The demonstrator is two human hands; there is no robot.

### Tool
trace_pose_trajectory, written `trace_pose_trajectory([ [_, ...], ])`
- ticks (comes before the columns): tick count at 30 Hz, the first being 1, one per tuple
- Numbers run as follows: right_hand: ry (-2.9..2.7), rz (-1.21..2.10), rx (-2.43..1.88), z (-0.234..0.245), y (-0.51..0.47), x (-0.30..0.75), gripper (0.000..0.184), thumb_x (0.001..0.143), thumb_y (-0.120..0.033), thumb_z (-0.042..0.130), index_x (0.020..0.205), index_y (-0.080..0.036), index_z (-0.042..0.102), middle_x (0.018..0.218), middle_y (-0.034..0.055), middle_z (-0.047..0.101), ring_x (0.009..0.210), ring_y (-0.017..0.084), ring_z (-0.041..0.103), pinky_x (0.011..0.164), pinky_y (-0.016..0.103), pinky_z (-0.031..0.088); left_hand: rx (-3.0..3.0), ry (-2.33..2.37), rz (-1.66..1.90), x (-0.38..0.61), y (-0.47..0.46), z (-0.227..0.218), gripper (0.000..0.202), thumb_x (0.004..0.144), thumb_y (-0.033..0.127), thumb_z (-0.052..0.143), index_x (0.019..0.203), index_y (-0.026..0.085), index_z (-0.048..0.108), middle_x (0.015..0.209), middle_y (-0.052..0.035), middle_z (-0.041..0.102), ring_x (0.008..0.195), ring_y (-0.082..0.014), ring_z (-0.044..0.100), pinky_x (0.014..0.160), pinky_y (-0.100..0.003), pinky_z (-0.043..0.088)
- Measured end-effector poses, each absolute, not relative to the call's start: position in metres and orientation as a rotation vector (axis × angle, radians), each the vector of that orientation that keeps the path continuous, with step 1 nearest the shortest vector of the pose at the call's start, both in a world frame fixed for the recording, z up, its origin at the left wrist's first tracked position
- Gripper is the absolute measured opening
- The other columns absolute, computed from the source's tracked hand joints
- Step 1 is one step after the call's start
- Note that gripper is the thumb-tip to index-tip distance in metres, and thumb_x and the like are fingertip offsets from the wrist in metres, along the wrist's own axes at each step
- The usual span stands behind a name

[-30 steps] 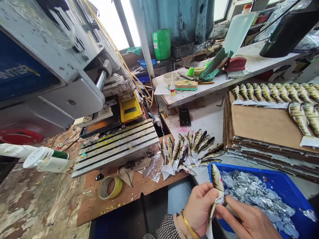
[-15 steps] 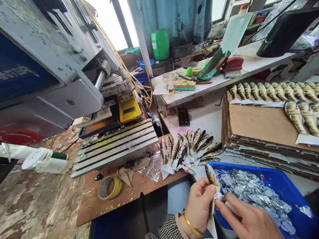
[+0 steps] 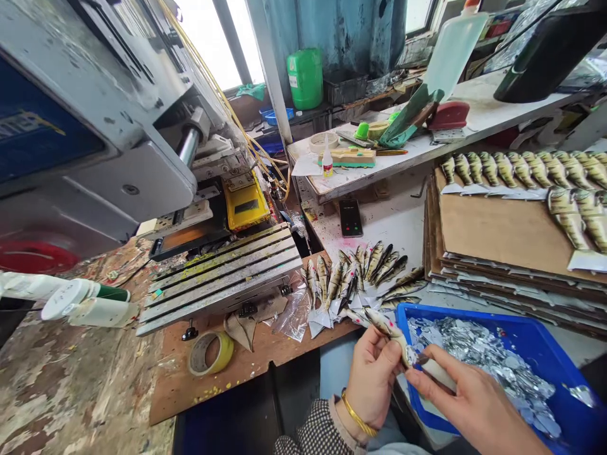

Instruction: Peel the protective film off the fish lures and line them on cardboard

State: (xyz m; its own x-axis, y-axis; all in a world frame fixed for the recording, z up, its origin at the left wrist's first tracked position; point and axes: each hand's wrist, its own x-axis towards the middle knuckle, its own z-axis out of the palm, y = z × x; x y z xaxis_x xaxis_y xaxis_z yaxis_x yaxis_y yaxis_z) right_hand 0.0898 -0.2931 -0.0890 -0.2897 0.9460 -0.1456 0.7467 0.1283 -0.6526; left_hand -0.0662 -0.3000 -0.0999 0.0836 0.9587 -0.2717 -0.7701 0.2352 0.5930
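Note:
My left hand [image 3: 374,376], with a gold bangle at the wrist, is closed around a striped fish-shaped lure [image 3: 391,333] held over the near-left corner of a blue tray [image 3: 569,360]. The lure's head points up and to the left. My right hand [image 3: 467,401] pinches the silver foil at the lure's lower end with thumb and forefinger. A fan of similar lures [image 3: 363,278] lies on the bench just beyond my hands.
The blue tray holds several silver foil scraps [image 3: 484,363]. Stacked cardboard sheets [image 3: 497,237] at right carry rows of lures. A grey press machine [image 3: 118,126] with a slotted table [image 3: 222,275] fills the left. A tape roll [image 3: 208,354], phone [image 3: 351,218] and green jug [image 3: 306,79] are nearby.
The lure has tipped from nearly upright to slanting left. Both hands have shifted slightly left and up, with the right fingers still on the foil end.

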Motion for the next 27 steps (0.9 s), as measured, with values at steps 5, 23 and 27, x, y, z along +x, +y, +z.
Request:
trace_pose_trajectory([
  [5, -2.013, 1.137, -1.658, -0.0839, -0.2903, 0.0854, 0.038, 0.090, -0.062, 0.060, 0.087, -0.024, 0.060, 0.057, -0.0059, 0.058, 0.052, 0.014, 0.052, 0.050, 0.023, 0.037, 0.246, 0.721, 1.334, -0.0684, -0.3001, -0.1011, 0.036, 0.076, 0.034, 0.086, 0.104, 0.016, 0.071, 0.099, -0.0070, 0.073, 0.088, -0.0170, 0.067, 0.089, -0.032, 0.051],
  [23, -1.952, 1.256, -1.681, -0.0835, -0.2872, 0.0874, 0.038, 0.089, -0.058, 0.062, 0.085, -0.021, 0.056, 0.057, -0.0074, 0.050, 0.055, 0.012, 0.039, 0.050, 0.024, 0.027, 0.278, 0.815, 1.284, -0.0726, -0.3051, -0.0965, 0.037, 0.071, 0.037, 0.089, 0.093, 0.016, 0.067, 0.078, 0.0011, 0.059, 0.067, -0.0101, 0.052, 0.065, -0.024, 0.042],
  [27, -1.996, 1.196, -1.622, -0.0814, -0.2857, 0.0838, 0.039, 0.089, -0.058, 0.064, 0.078, -0.022, 0.052, 0.054, -0.0084, 0.045, 0.053, 0.011, 0.036, 0.048, 0.024, 0.024, 0.287, 0.845, 1.263, -0.0715, -0.3080, -0.0965, 0.037, 0.070, 0.037, 0.090, 0.092, 0.016, 0.068, 0.072, 0.0024, 0.055, 0.064, -0.0084, 0.044, 0.064, -0.023, 0.038],
])
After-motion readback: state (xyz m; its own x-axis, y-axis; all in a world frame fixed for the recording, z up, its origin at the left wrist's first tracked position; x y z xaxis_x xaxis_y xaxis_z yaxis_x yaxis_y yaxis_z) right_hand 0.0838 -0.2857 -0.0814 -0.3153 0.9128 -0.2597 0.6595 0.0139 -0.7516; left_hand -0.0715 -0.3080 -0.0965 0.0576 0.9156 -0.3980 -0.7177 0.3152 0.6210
